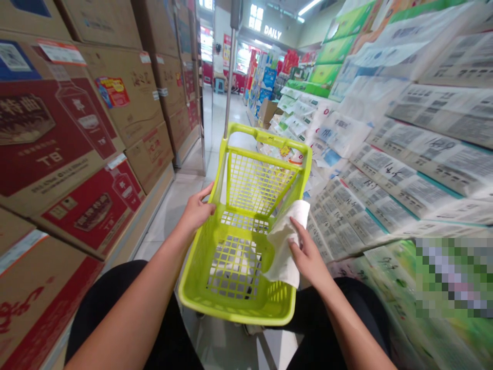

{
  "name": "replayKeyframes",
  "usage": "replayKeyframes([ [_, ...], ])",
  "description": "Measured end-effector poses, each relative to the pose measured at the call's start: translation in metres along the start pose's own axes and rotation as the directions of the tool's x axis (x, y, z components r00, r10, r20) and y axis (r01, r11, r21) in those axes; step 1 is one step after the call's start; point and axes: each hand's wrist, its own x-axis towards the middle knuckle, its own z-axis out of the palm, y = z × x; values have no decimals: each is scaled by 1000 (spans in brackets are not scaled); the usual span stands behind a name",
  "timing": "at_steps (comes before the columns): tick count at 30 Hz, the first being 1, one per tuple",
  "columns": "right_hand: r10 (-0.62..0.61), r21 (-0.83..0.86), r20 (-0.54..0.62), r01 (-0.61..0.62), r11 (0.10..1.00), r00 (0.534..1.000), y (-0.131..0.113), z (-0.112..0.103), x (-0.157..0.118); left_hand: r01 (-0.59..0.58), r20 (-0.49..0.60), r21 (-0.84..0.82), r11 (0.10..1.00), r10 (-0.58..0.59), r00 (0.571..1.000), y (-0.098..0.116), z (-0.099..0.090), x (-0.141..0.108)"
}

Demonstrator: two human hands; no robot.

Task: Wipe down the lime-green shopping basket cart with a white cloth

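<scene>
We have the green basket [234, 315] between our dark-clothed knees, its open top facing us and its handle end pointing away down the aisle. Our left hand [197, 208] is closed on the basket's left side wall, thumb over the edge and index finger stretched along the outside, so the wall lies between thumb and fingers. Our right hand [306, 253] is partly closed, thumb and index finger a little apart on the white cloth [281, 239], which they press against the basket's right side. The cloth lies under the fingertips and spreads from them toward the inside of the basket, draped over the right rim, with one corner up beyond the fingers and its lower edge hanging below them. A metal pole [230, 77] rises beside the handle's left end. We see stacked cartons [123, 82] on our left and piled packages [389, 169] on our right.
</scene>
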Motion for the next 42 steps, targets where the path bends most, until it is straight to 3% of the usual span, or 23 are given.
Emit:
replayKeyframes([
  [4, -61, -79, -41, 58, 995, 997, 21, -8, 54, 18, 28, 20, 1000, -19, 999, -3, -2, 1],
  [8, -82, -140, -125, 65, 988, 989, 32, -15, 110, -32, 29, -4, 999, 32, 999, -3, -2, 2],
  [12, -89, -141, -217, 59, 988, 972, 34, -18, 130, -23, 4, 2, 1000, 23, 1000, 0, 3, 3],
  [17, -85, -9, -118, 85, 996, 989, 29, -10, 97, -14, -56, 50, 999, 17, 998, 5, 5, 7],
  [21, -73, 32, -18, 74, 997, 997, 15, -2, 40, -61, -82, 52, 997, 66, 994, 4, 4, 7],
  [26, -24, 30, 82, 22, 999, 996, -2, 0, -34, -42, -82, 40, 998, 45, 996, -1, 8, 2],
  [30, -19, -19, 92, 21, 1000, 996, -1, -6, -46, -37, -49, 29, 999, 38, 998, -6, 11, 0],
  [33, -43, -65, 72, 47, 997, 996, 10, -13, -19, -33, -2, 2, 999, 33, 999, -7, 13, -2],
  [42, -117, -177, -68, 104, 979, 991, 50, -37, 121, -35, 36, -9, 999, 35, 999, -8, 17, -3],
])
